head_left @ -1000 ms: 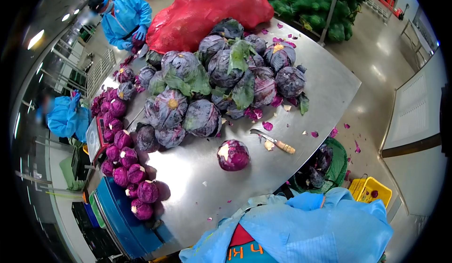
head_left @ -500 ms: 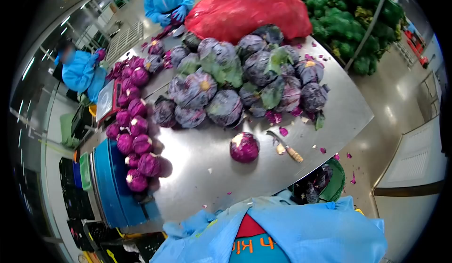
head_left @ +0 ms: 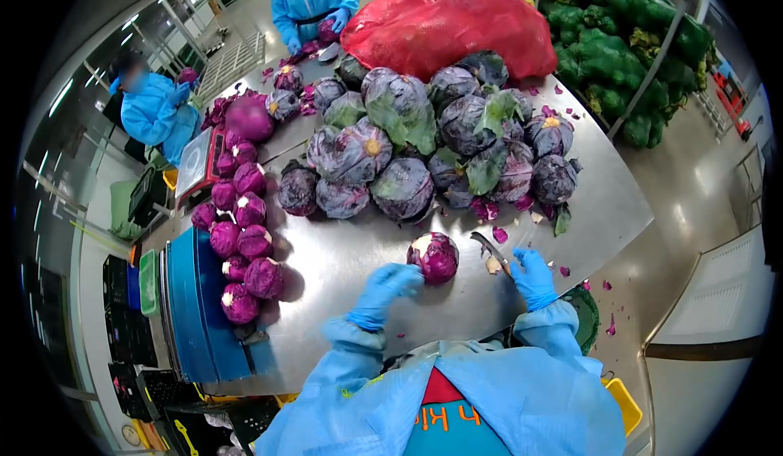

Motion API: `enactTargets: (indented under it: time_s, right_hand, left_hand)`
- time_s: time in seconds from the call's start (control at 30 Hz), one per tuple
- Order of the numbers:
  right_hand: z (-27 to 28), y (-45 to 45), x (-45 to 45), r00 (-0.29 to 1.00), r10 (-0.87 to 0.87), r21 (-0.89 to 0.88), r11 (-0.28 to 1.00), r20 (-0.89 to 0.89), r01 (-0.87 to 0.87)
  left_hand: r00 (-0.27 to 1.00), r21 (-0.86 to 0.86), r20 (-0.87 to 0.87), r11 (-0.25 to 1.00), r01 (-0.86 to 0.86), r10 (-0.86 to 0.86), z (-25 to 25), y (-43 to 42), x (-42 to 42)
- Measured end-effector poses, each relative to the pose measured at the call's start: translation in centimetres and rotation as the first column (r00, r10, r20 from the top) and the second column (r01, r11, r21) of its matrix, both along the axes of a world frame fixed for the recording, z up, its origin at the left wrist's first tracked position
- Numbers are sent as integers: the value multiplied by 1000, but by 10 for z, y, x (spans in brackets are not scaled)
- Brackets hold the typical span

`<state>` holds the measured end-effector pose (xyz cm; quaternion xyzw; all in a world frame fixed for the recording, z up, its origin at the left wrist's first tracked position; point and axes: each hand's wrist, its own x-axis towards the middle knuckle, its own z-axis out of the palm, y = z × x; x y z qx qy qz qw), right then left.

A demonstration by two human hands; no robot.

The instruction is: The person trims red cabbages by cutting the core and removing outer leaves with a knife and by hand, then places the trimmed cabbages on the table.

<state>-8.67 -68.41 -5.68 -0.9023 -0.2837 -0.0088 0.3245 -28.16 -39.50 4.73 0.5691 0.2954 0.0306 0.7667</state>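
Note:
A trimmed red cabbage sits on the steel table in front of me, its pale cut stem facing up and left. My left hand, in a blue glove, is at the cabbage's left side with fingers stretched toward it; I cannot tell whether they touch. To the right lies a knife with a curved blade and wooden handle. My right hand, also gloved, is at the end of that handle, its fingers apart and not wrapped round it.
Untrimmed red cabbages are heaped behind, before a red mesh sack. Trimmed cabbages line the left, near a scale and blue bin. A green basket stands below the right edge. Two people work beyond.
Both my hands have come into view over the table, the left beside the cabbage, the right by the knife handle. The view has shifted slightly. Cabbage and knife stay on the table.

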Motion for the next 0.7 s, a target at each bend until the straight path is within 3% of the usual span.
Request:
enactTargets:
  time_s: [0.03,0.13,0.17,0.27,0.37,0.4,0.47,0.5,0.53,0.57,0.67,0.7]
  right_hand:
    - [-4,0,-1,995,9,-101,995,97,1]
    - [-8,3,-7,999,-27,-380,925,-23,16]
    - [-28,0,-5,1000,0,-393,919,-15,-6]
    - [-60,-3,4,998,-54,-464,885,-35,32]
    - [-48,-10,7,840,-358,-353,910,-407,216]
    - [-54,-12,0,857,-309,-153,951,-413,270]
    - [-60,-7,-15,897,-226,256,906,-380,336]
    - [-2,18,-20,454,-87,198,817,-887,542]
    - [-2,38,-26,421,94,331,776,-902,537]
    - [-4,52,-33,387,275,458,703,-880,544]
    - [-57,92,-28,434,329,543,568,-839,619]
    - [-52,95,-22,316,304,432,484,-899,761]
  left_hand:
    - [994,-47,-36,994,98,-100,-1,-11,10]
    - [981,441,117,877,-189,153,-34,-23,36]
    - [976,703,26,690,-170,214,-51,-14,46]
    - [979,851,-135,524,37,150,-90,-1,68]
    - [995,581,-103,810,77,-20,-86,-5,84]
    - [993,460,-89,882,105,-72,-85,-8,87]
    - [977,569,-132,795,211,-166,-87,-9,87]
    - [967,628,-119,737,250,-227,-86,-10,87]
    - [949,688,-113,666,288,-295,-83,-10,89]
    - [924,796,-177,503,337,-339,-79,-13,89]
    - [890,826,-259,391,405,-374,-68,-29,90]
    - [870,809,-222,415,417,-441,-75,-26,91]
